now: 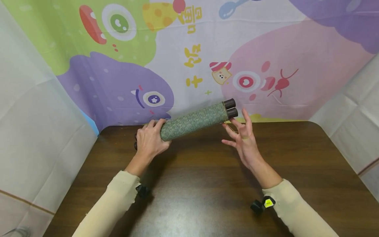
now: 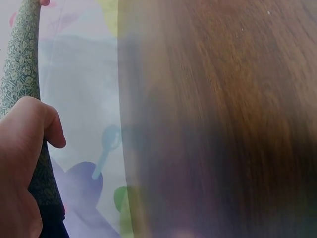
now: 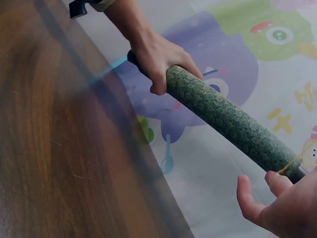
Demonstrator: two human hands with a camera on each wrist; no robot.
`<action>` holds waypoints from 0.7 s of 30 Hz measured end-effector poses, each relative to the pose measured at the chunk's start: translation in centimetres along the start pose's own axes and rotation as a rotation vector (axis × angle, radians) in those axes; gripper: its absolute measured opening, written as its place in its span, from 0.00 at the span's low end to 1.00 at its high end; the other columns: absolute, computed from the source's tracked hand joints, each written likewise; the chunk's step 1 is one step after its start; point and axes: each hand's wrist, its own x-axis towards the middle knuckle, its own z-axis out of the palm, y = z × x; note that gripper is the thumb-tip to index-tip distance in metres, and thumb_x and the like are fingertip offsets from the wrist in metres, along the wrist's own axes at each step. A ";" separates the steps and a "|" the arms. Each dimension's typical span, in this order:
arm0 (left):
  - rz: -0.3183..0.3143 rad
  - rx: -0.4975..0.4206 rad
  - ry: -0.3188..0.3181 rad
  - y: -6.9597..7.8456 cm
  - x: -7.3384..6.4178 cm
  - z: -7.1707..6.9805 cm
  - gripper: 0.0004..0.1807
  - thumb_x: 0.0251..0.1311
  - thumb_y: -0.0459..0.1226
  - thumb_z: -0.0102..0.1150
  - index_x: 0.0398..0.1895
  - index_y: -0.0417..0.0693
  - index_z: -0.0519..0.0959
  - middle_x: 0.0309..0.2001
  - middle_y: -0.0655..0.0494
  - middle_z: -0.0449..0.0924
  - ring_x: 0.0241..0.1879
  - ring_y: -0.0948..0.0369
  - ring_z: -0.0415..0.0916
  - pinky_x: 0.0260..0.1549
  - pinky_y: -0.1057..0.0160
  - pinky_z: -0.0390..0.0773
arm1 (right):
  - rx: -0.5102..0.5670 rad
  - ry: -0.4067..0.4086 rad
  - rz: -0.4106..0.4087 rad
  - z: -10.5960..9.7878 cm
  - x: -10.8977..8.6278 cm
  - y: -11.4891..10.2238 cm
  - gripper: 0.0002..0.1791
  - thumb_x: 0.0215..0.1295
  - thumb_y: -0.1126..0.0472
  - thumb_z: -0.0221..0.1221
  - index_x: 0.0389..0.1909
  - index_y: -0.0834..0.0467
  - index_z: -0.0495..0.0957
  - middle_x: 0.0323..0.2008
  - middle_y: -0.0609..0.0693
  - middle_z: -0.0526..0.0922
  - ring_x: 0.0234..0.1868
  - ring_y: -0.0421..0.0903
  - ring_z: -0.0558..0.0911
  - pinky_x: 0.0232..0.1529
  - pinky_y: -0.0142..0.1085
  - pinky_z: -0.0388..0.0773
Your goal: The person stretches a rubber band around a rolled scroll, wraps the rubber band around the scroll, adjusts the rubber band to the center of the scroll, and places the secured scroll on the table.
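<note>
A rolled-up scroll [image 1: 193, 120] with green floral cloth and dark paired roller ends is held at a slant above the far part of the table. My left hand [image 1: 151, 138] grips it near its left end, thumb wrapped on the near side, as the left wrist view also shows. At the other end, my right hand [image 1: 244, 143] has its fingers spread, palm turned up, with fingertips right at the dark roller ends [image 1: 231, 108]. A thin yellow band [image 3: 292, 163] runs round that end of the scroll, close to the right fingers.
Beneath the hands lies a dark brown wooden table [image 1: 201, 184]. Behind its far edge hangs a cartoon-printed cloth [image 1: 204, 33], near the scroll. Pale sheets stand at the left [image 1: 32, 98] and right. Each sleeve cuff has a small black camera [image 1: 257, 205].
</note>
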 end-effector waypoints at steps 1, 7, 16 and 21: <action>0.005 -0.002 0.003 -0.1 0.0 0.0 0.38 0.46 0.49 0.82 0.65 0.56 0.83 0.54 0.41 0.90 0.44 0.35 0.90 0.38 0.35 0.86 | 0.003 -0.005 0.001 -0.1 0.0 0.0 0.74 0.59 0.21 0.73 0.94 0.36 0.36 0.91 0.70 0.44 0.90 0.66 0.63 0.53 0.37 0.90; 0.031 -0.014 0.025 -0.5 0.0 -0.1 0.37 0.46 0.48 0.83 0.64 0.56 0.83 0.53 0.42 0.90 0.44 0.35 0.90 0.40 0.35 0.86 | -0.003 -0.032 -0.007 -0.6 0.0 0.0 0.74 0.60 0.21 0.73 0.94 0.39 0.37 0.89 0.73 0.47 0.69 0.40 0.87 0.54 0.39 0.91; 0.070 0.005 0.059 -0.6 0.0 0.0 0.36 0.46 0.48 0.82 0.63 0.55 0.84 0.53 0.42 0.90 0.43 0.35 0.89 0.40 0.34 0.86 | -0.067 -0.008 0.019 -1.0 -0.3 0.1 0.68 0.65 0.21 0.68 0.94 0.38 0.39 0.78 0.59 0.65 0.65 0.35 0.88 0.55 0.38 0.91; 0.080 0.017 0.059 -0.7 0.0 0.0 0.38 0.45 0.49 0.84 0.64 0.55 0.84 0.53 0.42 0.90 0.43 0.35 0.89 0.41 0.34 0.86 | -0.103 -0.008 0.032 -1.3 -0.4 0.0 0.65 0.67 0.21 0.66 0.93 0.37 0.39 0.73 0.51 0.70 0.69 0.37 0.87 0.57 0.37 0.91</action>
